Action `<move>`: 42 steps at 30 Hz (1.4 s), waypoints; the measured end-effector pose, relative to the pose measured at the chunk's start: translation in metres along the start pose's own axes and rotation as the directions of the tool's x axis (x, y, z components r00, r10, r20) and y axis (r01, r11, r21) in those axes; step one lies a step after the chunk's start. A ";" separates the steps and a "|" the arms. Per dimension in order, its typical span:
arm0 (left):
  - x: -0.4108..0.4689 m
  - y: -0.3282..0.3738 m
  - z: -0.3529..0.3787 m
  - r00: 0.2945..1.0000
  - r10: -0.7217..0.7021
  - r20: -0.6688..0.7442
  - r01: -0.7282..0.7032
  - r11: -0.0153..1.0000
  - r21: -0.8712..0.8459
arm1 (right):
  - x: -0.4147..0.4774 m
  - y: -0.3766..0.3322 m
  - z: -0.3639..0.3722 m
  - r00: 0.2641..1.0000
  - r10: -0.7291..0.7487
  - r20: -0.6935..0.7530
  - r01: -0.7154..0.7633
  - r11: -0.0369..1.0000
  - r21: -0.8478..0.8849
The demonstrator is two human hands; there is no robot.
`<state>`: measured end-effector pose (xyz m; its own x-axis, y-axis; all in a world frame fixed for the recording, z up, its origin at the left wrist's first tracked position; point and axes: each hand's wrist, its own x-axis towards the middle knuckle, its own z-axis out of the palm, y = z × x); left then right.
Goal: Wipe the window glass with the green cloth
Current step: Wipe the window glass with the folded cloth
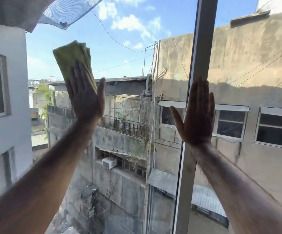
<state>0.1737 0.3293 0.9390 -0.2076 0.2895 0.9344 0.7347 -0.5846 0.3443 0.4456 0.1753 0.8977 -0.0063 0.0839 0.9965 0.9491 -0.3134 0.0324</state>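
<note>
Two hands are showing against the glass: the left hand [86, 97] and the right hand [198, 115], each on one bare forearm. One green cloth [72, 56], folded, is lying under the left palm. One vertical window frame bar [199, 65] is dividing the glass into two panes, and one air-conditioner unit [109, 162] is sitting outside.

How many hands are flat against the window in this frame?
2. The left hand presses the green cloth on the left pane; the right hand lies bare over the frame bar.
</note>
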 end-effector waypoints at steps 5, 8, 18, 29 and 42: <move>0.011 0.076 0.018 0.976 0.208 0.063 -0.208 0.978 -0.004 | 0.000 -0.001 -0.001 1.000 0.002 -0.003 -0.002 1.000 -0.002; -0.051 0.087 0.026 0.958 0.265 0.111 -0.267 0.964 0.004 | 0.000 0.001 -0.001 1.000 0.005 -0.007 -0.005 1.000 -0.013; -0.089 0.059 -0.007 0.898 0.435 0.069 -0.434 0.900 -0.038 | -0.002 0.001 -0.001 1.000 0.013 0.026 -0.012 1.000 -0.020; -0.030 0.067 -0.035 0.881 0.443 0.168 -0.437 0.896 -0.072 | 0.000 0.000 -0.004 0.997 0.025 0.070 -0.024 1.000 -0.006; -0.008 0.070 -0.091 0.954 0.227 0.198 -0.151 0.929 -0.339 | 0.004 -0.042 -0.056 0.954 -0.160 0.254 0.050 0.919 0.390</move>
<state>0.1681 0.2174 0.9643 0.0962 0.2934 0.9511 0.4949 -0.8432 0.2100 0.3880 0.1355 0.9048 -0.0777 0.3700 0.9258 0.9951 0.0850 0.0496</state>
